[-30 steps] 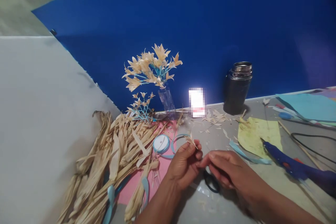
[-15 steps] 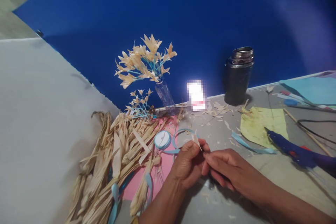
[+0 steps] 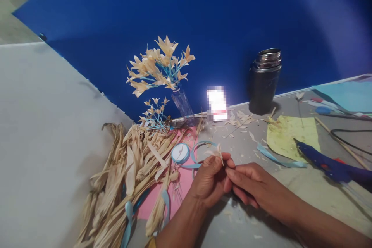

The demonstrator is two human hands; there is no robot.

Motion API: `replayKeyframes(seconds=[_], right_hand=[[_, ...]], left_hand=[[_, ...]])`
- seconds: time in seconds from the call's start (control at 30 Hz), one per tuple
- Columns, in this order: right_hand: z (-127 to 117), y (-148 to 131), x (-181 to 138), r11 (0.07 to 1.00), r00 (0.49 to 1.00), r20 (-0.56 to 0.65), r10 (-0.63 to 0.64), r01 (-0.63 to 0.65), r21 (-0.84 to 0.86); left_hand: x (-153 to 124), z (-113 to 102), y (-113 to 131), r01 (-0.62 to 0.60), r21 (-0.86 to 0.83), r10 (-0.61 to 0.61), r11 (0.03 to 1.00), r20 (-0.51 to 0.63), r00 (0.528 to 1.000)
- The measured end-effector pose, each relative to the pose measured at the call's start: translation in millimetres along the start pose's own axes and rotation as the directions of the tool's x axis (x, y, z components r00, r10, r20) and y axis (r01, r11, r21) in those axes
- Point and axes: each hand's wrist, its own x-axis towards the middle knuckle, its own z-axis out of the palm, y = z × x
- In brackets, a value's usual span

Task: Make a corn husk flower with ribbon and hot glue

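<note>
My left hand (image 3: 207,181) is closed, with thumb and fingers pinching a small pale corn-husk flower (image 3: 219,152). Its petals stick up above the fingertips. Close against it, my right hand (image 3: 253,183) has thumb and forefinger pinched together just below the flower, where a thin dark stem seems to run between the two hands. Most of that stem is hidden by the fingers. Behind my left hand lie a spool of light blue ribbon (image 3: 180,153) and a loose loop of blue ribbon (image 3: 203,143).
Dried corn husks (image 3: 116,193) are heaped on the left over pink paper (image 3: 157,201). Finished husk flowers (image 3: 161,66) stand in a clear bottle (image 3: 182,104). On the right are a black flask (image 3: 264,85), a yellow sheet (image 3: 286,135) and a blue glue gun (image 3: 322,162).
The flower between my fingers has turned slightly, and its petals stand more upright. Both hands keep almost the same place and grip. The view has shifted a little.
</note>
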Motion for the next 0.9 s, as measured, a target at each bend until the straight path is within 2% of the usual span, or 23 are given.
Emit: replayKeyframes(seconds=[0.3, 0.5, 0.8, 0.9], right_hand=[[0.3, -4.4, 0.8, 0.999, 1.000, -0.007, 0.023, -0.023, 0.022], [-0.2, -3.0, 2.9, 0.999, 0.999, -0.034, 0.019, -0.018, 0.029], [-0.4, 0.2, 5.9, 0.995, 0.994, -0.081, 0.074, -0.069, 0.067], [4.2, -5.1, 5.5, 0.980, 0.990, -0.088, 0.110, -0.093, 0.178]], left_hand=[[-0.5, 4.9, 1.1, 0.000, 0.010, 0.000, 1.000, 0.032, 0.999], [0.5, 4.3, -2.5, -0.005, 0.024, 0.006, 1.000, -0.052, 0.999], [-0.1, 7.2, -1.2, -0.025, 0.006, 0.025, 1.000, -0.056, 0.998], [0.5, 5.6, -1.9, 0.001, -0.044, -0.007, 0.999, -0.126, 0.992]])
